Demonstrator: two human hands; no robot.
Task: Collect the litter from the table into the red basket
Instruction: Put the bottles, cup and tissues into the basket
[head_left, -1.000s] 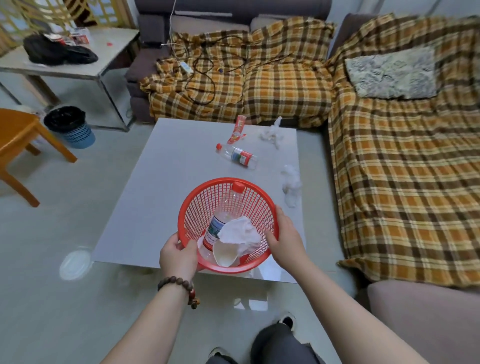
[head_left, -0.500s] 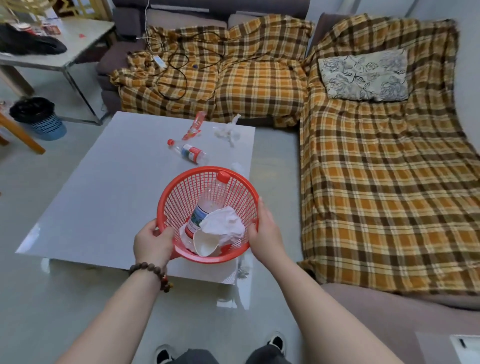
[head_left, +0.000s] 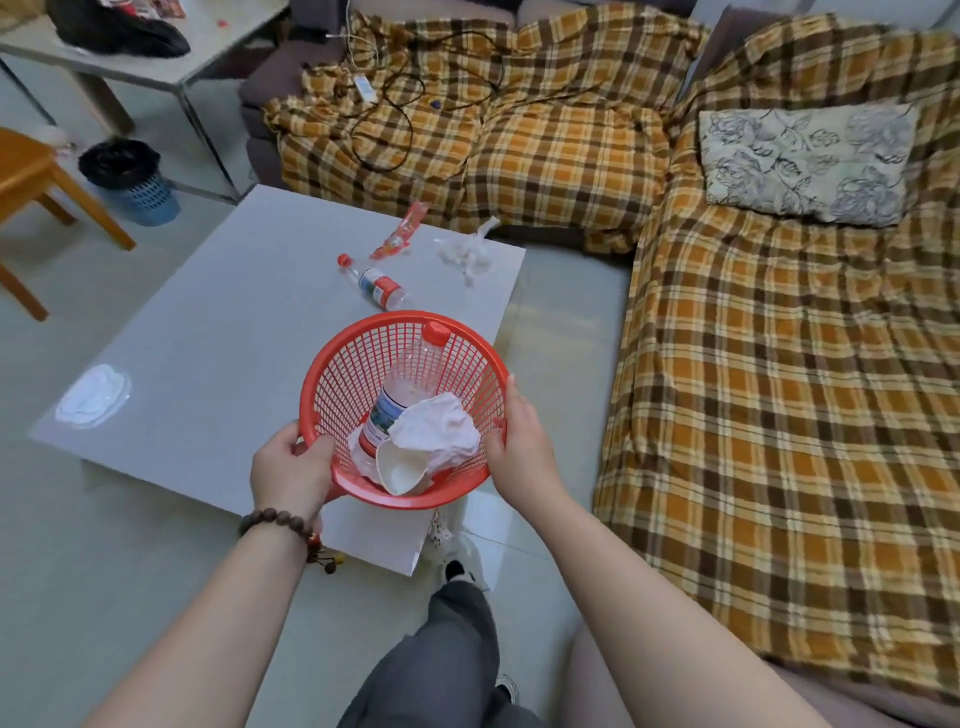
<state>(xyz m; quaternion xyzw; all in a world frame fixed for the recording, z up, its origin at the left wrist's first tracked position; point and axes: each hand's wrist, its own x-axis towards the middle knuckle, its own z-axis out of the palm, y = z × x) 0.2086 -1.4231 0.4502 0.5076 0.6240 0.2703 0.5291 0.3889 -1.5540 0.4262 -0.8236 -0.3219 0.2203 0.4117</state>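
Red basket (head_left: 332, 384) — we clasp its rim, left hand (head_left: 288, 475) and right hand (head_left: 522, 449) on opposite sides, above the table's (head_left: 208, 364) near corner. Inside: bottle (head_left: 402, 387), paper cup (head_left: 397, 467), crumpled tissue (head_left: 439, 428). Outstanding — small bottle (head_left: 376, 283), red wrapper (head_left: 400, 238), tissue wad (head_left: 467, 252).

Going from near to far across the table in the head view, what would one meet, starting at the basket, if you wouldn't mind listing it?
Red basket, held by the left hand and right hand → lying plastic bottle → crumpled white tissue → red wrapper.
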